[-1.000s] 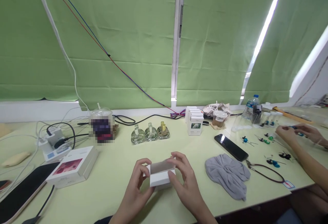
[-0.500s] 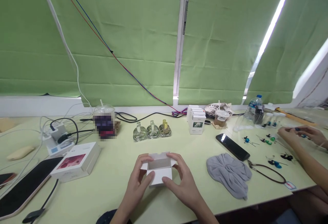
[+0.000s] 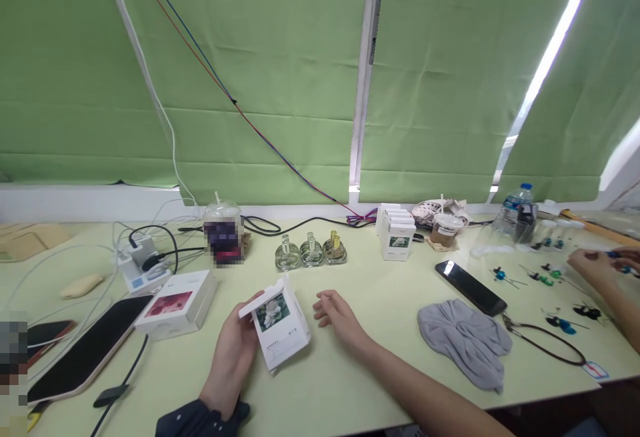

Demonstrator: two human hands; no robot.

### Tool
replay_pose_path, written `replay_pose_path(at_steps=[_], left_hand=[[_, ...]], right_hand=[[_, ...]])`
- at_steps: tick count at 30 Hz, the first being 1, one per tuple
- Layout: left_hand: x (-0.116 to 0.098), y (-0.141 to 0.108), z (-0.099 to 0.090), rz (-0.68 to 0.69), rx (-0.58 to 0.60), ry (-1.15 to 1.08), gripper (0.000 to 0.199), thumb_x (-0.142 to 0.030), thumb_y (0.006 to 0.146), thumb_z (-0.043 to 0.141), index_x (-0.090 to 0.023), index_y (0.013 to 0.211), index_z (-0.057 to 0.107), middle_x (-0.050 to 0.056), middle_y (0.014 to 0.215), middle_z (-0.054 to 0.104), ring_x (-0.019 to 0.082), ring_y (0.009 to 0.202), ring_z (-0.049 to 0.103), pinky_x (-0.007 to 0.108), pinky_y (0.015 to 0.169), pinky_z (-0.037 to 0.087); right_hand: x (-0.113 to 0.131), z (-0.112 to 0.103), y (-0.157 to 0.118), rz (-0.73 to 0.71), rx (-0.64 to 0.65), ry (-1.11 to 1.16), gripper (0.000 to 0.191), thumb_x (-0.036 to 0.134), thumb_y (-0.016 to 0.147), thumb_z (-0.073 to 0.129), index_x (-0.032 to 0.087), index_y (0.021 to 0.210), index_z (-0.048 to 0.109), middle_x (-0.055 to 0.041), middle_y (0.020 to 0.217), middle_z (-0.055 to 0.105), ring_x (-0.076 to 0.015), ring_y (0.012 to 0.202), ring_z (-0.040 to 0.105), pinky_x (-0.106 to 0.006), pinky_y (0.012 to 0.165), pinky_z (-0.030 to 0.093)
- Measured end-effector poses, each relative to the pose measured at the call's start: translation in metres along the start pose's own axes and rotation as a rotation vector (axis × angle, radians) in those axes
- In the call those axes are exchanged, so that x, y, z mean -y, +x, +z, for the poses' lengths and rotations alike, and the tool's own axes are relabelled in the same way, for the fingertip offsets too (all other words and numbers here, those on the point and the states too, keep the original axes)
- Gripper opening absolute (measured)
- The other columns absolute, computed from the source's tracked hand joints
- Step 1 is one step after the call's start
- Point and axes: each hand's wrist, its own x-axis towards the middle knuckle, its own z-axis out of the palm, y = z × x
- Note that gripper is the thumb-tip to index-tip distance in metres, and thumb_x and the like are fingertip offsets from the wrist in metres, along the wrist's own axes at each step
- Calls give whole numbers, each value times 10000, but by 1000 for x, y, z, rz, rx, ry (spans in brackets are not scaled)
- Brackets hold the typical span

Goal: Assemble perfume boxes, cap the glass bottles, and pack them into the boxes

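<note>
Head: left fingers (image 3: 245,306) hold box (image 3: 284,332) (tilted)

From here I can see the person's left hand (image 3: 236,340) gripping a tilted white carton (image 3: 283,327) with a flower picture, the right hand (image 3: 337,317) just beside it, fingers loosely curled and holding nothing. Beyond them stand glass bottles (image 3: 312,254) and more white boxes (image 3: 399,244); a gray cloth (image 3: 463,340) lies to the right, near a black phone (image 3: 470,287).

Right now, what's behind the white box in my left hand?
Glass bottles stand on the table beyond the white box. Your left hand is partly behind it; whatever else the box covers can't be seen.
</note>
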Motion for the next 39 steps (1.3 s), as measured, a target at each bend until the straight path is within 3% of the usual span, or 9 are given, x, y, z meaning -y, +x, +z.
replay_pose_path(at_steps=[7,11,15,19,22,25,27,33,39], left_hand=[[3,0,-2,36,-15,-19,193,-129,713,535,-132,825,692,26,806,725,139,645,631,213,538,481],[-2,-3,-4,67,-66,-38,187,-138,709,543,-146,829,686,15,795,715,130,624,608,210,525,456],[-3,-3,-5,102,-93,-29,211,-193,691,581,-164,872,685,7,779,695,137,658,598,208,530,430],[1,-4,-8,323,-12,54,270,-243,645,638,-194,905,694,9,975,689,183,922,601,214,668,447],[6,-7,-12,523,85,261,319,-265,653,656,-236,969,694,-3,1180,637,245,1141,522,231,776,442],[9,-9,-15,534,184,408,363,-296,656,672,-241,1014,685,19,1222,623,286,1095,549,270,776,455],[10,-10,-16,513,215,430,389,-304,650,678,-235,1033,681,33,1234,620,286,1033,579,278,750,464],[10,-12,-16,484,210,428,407,-310,655,671,-229,1054,677,36,1216,635,260,962,605,264,721,465],[11,-10,-17,471,223,437,412,-322,669,667,-235,1072,671,23,1189,650,246,933,607,257,703,451]], right_hand=[[-18,2,14,-3,-11,-92,302,459,787,573,183,903,532,-20,802,569,-126,647,572,-272,586,494],[-20,8,29,-26,-38,-281,170,328,815,522,199,925,528,-9,795,581,-109,544,542,-240,476,462],[-22,11,37,-122,-67,-485,128,214,815,497,199,933,545,-14,825,623,-89,474,512,-238,479,448],[-24,10,37,-189,-101,-568,247,150,786,489,191,1025,540,-22,870,634,-106,524,544,-297,624,514],[-23,8,40,-374,-238,-672,532,127,767,494,206,1287,418,-96,1185,575,-152,736,608,-375,817,511],[-18,9,51,-563,-333,-881,691,129,791,496,209,1438,267,-141,1432,389,-256,1153,508,-437,962,432],[-13,12,63,-600,-372,-1038,711,134,806,516,208,1463,252,-141,1476,341,-304,1276,392,-480,1005,377],[-8,22,101,-526,-488,-1299,773,136,793,622,257,1474,276,-192,1502,293,-360,1191,441,-529,937,359],[-9,24,115,-509,-454,-1360,745,169,837,589,223,1492,238,-212,1404,431,-334,1090,474,-489,879,371]])
